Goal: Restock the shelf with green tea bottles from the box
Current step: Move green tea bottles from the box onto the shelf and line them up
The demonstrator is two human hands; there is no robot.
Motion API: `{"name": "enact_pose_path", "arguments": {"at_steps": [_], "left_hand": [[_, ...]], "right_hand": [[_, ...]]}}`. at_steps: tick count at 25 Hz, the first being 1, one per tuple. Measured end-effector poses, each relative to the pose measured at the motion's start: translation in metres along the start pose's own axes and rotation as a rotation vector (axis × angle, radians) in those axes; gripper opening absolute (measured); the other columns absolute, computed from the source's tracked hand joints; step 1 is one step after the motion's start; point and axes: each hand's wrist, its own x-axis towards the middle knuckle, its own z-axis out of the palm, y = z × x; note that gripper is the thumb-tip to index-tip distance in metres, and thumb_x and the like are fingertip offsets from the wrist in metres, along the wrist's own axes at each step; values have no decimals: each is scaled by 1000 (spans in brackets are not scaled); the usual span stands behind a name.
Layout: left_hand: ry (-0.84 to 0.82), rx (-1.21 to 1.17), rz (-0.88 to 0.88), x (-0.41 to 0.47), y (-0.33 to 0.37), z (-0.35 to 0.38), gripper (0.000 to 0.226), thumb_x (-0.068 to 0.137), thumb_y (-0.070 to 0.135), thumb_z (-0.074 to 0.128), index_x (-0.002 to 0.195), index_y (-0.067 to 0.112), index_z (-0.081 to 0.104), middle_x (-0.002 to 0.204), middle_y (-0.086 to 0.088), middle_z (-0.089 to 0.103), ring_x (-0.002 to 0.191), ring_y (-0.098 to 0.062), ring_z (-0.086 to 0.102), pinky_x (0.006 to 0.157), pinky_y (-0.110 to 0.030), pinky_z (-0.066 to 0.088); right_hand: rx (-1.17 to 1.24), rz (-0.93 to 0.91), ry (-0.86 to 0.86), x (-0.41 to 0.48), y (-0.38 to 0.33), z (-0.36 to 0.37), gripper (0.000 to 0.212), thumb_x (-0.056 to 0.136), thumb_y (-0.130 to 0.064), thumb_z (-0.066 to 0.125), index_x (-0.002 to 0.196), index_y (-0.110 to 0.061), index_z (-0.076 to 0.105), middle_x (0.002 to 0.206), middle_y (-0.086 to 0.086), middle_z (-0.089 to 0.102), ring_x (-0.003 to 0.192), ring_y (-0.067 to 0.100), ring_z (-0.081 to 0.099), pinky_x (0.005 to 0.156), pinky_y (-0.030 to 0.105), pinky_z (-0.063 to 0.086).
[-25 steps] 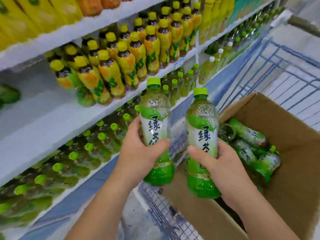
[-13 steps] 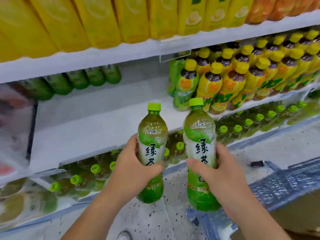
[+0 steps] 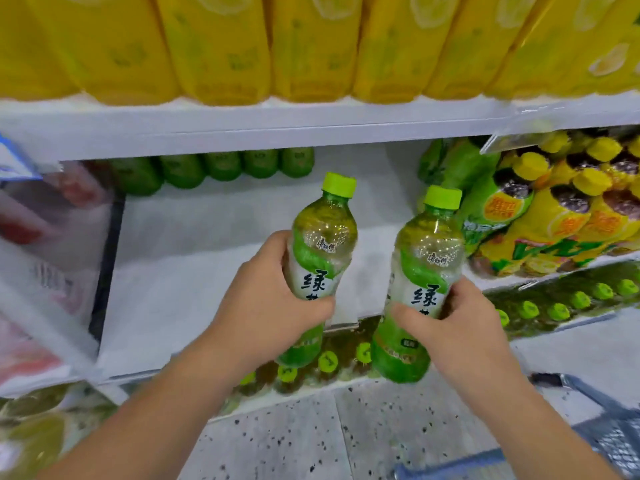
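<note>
The left hand [image 3: 273, 299] and right hand [image 3: 460, 327], each gripping a green tea bottle [image 3: 322, 237], have risen to the front edge of the shelf [image 3: 207, 271], so placing seems next.

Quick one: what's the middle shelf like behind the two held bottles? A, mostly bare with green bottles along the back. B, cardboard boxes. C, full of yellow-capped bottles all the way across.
A: past the left hand and right hand, each gripping a green tea bottle, the white shelf is mostly bare, with green bottles lining its back.
</note>
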Motion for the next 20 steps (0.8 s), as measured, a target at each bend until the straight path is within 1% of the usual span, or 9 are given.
{"name": "enact_pose_path", "arguments": {"at_steps": [2, 4, 6, 9, 12, 15, 18, 19, 20], "left_hand": [[53, -15, 45, 10, -4, 2, 62, 56, 42, 84, 108, 51, 52, 97, 32, 67, 84, 8, 67, 62, -3, 46], [114, -47, 72, 22, -7, 7, 64, 60, 38, 88, 110, 52, 50, 101, 33, 66, 88, 10, 65, 64, -2, 45], [182, -93, 81, 30, -11, 15, 66, 63, 33, 92, 112, 50, 50, 105, 35, 64, 91, 12, 64, 67, -1, 46], [241, -176, 100, 38, -20, 34, 68, 67, 24, 93, 118, 43, 52, 107, 30, 66, 96, 7, 66, 73, -4, 49], [299, -202, 149, 40, -27, 53, 69, 71, 19, 90, 127, 32, 52, 110, 27, 66, 101, 3, 66, 79, -7, 50], [281, -176, 140, 42, -31, 59, 73, 72, 23, 90, 132, 35, 49, 113, 28, 65, 104, 7, 64, 83, -8, 50], [212, -62, 38, 33, -43, 57, 64, 72, 28, 92, 118, 48, 52, 113, 27, 58, 103, 23, 52, 77, 4, 40], [199, -8, 16, 29, -48, 57, 60, 74, 29, 90, 118, 47, 54, 115, 27, 51, 104, 24, 49, 78, 6, 38], [199, 32, 1, 24, -55, 58, 56, 77, 28, 89, 121, 42, 58, 116, 29, 47, 105, 22, 49, 80, 5, 38]], "right_hand": [[2, -60, -1, 15, -3, 3, 37, 69, -28, 89, 98, -32, 66, 84, -25, 74, 72, -6, 70, 50, 12, 50], [5, -125, 3, 33, -5, 8, 38, 69, -29, 88, 101, -31, 67, 86, -22, 75, 74, -4, 71, 52, 10, 51], [20, -172, 6, 49, -3, 14, 41, 68, -29, 86, 103, -30, 66, 88, -20, 74, 77, -3, 70, 59, 12, 52], [69, -204, 12, 68, 6, 16, 45, 68, -20, 86, 104, -33, 64, 93, -21, 73, 84, -3, 70, 73, 21, 53], [169, -251, -7, 80, 20, 13, 50, 69, -10, 84, 111, -29, 65, 99, -15, 76, 90, 3, 72, 77, 23, 56], [175, -286, -69, 87, 27, 9, 49, 75, -2, 82, 116, -22, 63, 101, -9, 76, 93, 5, 73, 77, 18, 57], [138, -300, -128, 91, 28, 6, 50, 78, -2, 80, 120, -20, 61, 105, -8, 75, 92, -2, 70, 73, 6, 50], [125, -300, -147, 91, 29, 4, 50, 79, -3, 80, 122, -20, 60, 106, -10, 74, 92, -6, 69, 73, 3, 48], [95, -300, -169, 91, 32, 3, 49, 80, -7, 81, 123, -21, 60, 107, -12, 72, 93, -11, 66, 73, 0, 45]]}}
